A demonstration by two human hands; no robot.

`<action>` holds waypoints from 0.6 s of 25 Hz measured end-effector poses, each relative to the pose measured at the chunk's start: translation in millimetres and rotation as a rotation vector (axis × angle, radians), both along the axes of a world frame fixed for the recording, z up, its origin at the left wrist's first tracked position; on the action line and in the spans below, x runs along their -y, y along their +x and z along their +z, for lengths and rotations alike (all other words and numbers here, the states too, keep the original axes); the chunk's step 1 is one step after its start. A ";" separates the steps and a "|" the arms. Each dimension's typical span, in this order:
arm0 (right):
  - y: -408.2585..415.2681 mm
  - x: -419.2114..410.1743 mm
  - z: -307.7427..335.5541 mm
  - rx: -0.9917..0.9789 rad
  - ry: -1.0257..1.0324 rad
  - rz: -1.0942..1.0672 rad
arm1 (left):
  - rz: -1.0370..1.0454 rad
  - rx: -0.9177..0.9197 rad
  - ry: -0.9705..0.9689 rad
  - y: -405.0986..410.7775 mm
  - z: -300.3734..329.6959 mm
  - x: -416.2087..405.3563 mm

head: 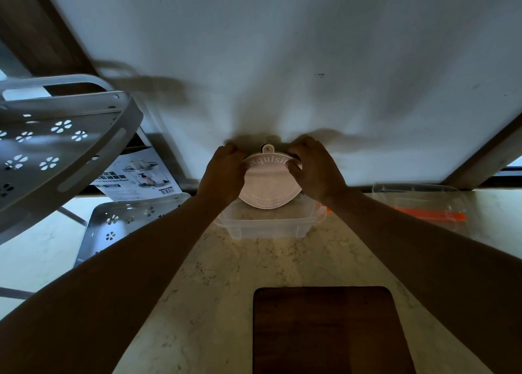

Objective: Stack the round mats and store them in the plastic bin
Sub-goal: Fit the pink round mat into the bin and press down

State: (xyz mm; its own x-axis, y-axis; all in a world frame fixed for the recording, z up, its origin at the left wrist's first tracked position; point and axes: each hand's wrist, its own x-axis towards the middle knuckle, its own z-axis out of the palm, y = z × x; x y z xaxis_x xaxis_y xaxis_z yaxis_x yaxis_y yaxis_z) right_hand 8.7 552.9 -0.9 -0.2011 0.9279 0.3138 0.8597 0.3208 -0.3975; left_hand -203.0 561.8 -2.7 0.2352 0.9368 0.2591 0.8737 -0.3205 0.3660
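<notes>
A pale pink round mat [269, 185] with white lettering and a small hanging tab at its far edge is held over the clear plastic bin [268, 226], which stands on the marble counter by the wall. My left hand [224, 173] grips the mat's left rim and my right hand [315, 170] grips its right rim. The mat's sides bend upward between my hands, and its near edge dips into the bin's opening. Whether more mats lie beneath it I cannot tell.
A dark wooden board [327, 331] lies near me on the counter. A clear lid with an orange clip [421, 207] lies to the bin's right. White perforated metal rack shelves [56, 147] and a printed box [141, 175] crowd the left side.
</notes>
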 end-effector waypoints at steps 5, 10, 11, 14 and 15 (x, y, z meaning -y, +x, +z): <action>-0.6 -4.3 4.1 -0.043 0.004 0.002 | 0.033 -0.027 0.030 0.9 3.6 -2.8; -1.5 -1.3 10.0 -0.075 -0.004 -0.025 | 0.048 -0.034 0.019 -1.3 10.5 2.3; -1.2 0.2 11.4 -0.074 -0.011 -0.037 | 0.037 -0.047 0.035 -2.5 12.1 4.4; 0.5 9.3 19.3 -0.050 -0.101 -0.072 | 0.010 -0.119 0.043 -7.3 23.6 14.8; 1.2 14.0 22.5 -0.032 -0.146 -0.078 | 0.004 -0.156 0.031 -8.9 27.6 18.9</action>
State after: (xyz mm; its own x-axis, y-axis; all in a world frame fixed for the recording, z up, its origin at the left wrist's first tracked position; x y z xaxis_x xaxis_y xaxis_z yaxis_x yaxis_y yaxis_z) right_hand 9.9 538.8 21.6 -0.1192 0.9765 0.1795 0.8660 0.1907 -0.4622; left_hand -211.9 542.9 24.9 0.2706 0.9299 0.2491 0.9205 -0.3257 0.2159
